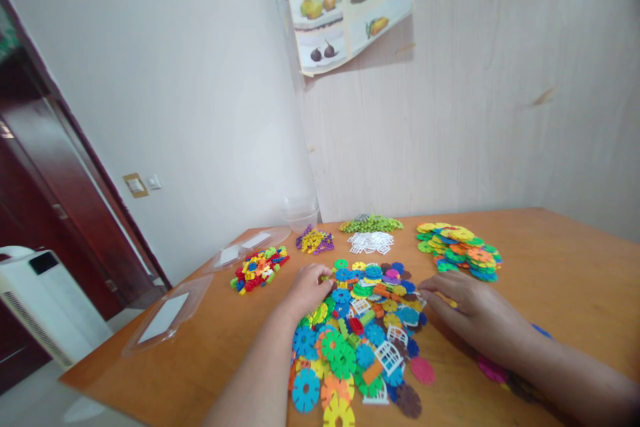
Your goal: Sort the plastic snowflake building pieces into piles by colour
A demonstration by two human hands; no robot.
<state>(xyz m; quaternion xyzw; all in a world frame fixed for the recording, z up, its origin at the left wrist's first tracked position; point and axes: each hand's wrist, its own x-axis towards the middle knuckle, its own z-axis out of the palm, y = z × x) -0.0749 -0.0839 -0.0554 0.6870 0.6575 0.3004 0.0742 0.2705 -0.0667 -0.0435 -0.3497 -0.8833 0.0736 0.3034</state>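
A mixed heap of notched plastic discs [345,357] covers the middle of the table, with white toy window frames [389,357] and small building bricks among them. At the heap's upper left edge is my left hand [310,288], its fingers curled in close to the discs; whatever lies in them is hidden. My right hand [460,303] is at the heap's right side, palm down with fingers bent. A yellow plastic piece [449,300] shows in part between its fingers and thumb. Under my right forearm some pink and dark discs [493,370] are partly covered.
Sorted piles stand further back: coloured bricks [259,268], purple and yellow pieces [315,240], green pieces [371,223], white frames [371,242], and stacked discs [457,250]. Clear plastic lids [167,315] lie at the left, and a clear tub [301,213] stands by the wall.
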